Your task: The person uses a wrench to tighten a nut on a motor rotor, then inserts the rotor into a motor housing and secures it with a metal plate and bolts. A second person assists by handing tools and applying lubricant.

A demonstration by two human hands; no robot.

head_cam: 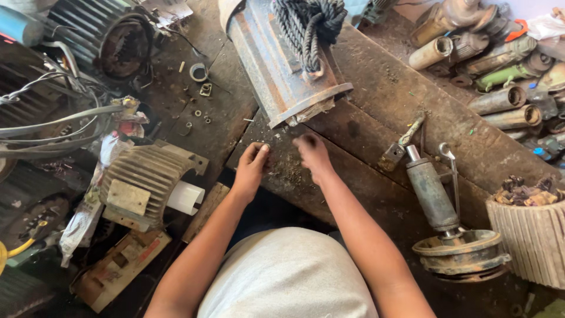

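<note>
Resting on the plank edge (282,176) below the rusty motor (282,65), left hand (252,168) and right hand (313,156) curl fingers, grip unclear.

From my remote seat I see soft, even daylight that is brightest toward one and two o'clock, where pale metal cylinders (500,76) look slightly washed out, while the edge from eight to ten o'clock sinks into dim shadow. Both of the person's forearms catch warm light, the left hand (252,165) and right hand (312,154) cast only faint shadows on the dark, grimy workbench (376,135), and the fingertips look slightly smeared. Focus is fairly sharp at the centre, and straight lines bow mildly outward near the corners.
</note>
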